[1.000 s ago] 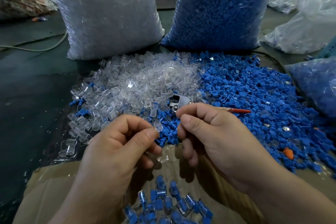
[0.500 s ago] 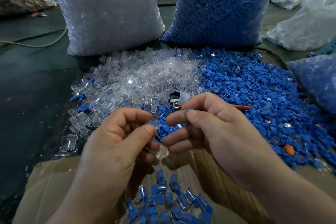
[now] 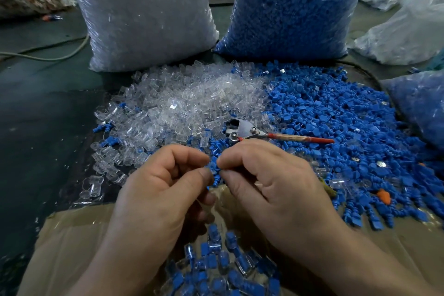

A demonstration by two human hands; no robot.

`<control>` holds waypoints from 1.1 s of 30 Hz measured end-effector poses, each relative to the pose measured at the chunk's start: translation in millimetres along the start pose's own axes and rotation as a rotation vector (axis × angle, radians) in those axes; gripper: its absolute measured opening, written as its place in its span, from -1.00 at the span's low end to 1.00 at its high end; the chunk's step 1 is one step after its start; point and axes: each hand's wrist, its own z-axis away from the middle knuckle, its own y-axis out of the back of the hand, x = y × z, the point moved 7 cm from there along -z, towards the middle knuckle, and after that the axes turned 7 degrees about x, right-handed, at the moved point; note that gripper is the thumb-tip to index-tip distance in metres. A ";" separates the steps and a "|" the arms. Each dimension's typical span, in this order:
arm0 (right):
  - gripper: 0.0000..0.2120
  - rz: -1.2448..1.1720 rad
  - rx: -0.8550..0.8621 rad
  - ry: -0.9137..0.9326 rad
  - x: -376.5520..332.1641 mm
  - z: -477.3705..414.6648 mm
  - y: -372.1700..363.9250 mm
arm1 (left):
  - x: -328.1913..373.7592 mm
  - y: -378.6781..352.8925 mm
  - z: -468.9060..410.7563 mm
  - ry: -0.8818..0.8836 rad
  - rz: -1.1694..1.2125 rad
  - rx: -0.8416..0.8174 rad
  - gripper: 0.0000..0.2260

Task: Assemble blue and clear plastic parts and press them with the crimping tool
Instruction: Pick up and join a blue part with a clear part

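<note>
My left hand [image 3: 163, 190] and my right hand [image 3: 266, 185] meet fingertip to fingertip over the near edge of the piles. Between the pinched fingers sits a small blue plastic part [image 3: 212, 166]; a clear part in my left fingers is mostly hidden. The crimping tool [image 3: 249, 131] with red handles lies untouched just beyond my right hand, on the seam between the clear parts pile [image 3: 182, 103] and the blue parts pile [image 3: 336, 122].
A cardboard box [image 3: 72, 243] below my hands holds several assembled blue-and-clear pieces [image 3: 216, 269]. A big bag of clear parts [image 3: 144, 14] and a big bag of blue parts [image 3: 293, 7] stand behind the piles. More plastic bags lie at the right.
My right hand has closed in on the left until the fingertips touch. The blue part now shows between them.
</note>
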 end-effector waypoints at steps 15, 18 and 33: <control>-0.52 0.473 -0.110 -0.032 19.6 -3.8 6.7 | -2.4 8.5 -3.9 -0.006 -0.039 0.043 -0.88; -0.33 0.729 -0.253 -0.245 51.7 -5.3 17.2 | -1.7 11.3 -4.1 0.032 -0.017 0.035 -0.85; -0.52 0.685 -0.165 -0.255 57.2 -20.0 31.9 | -1.6 10.0 -5.1 0.061 0.090 0.059 -0.86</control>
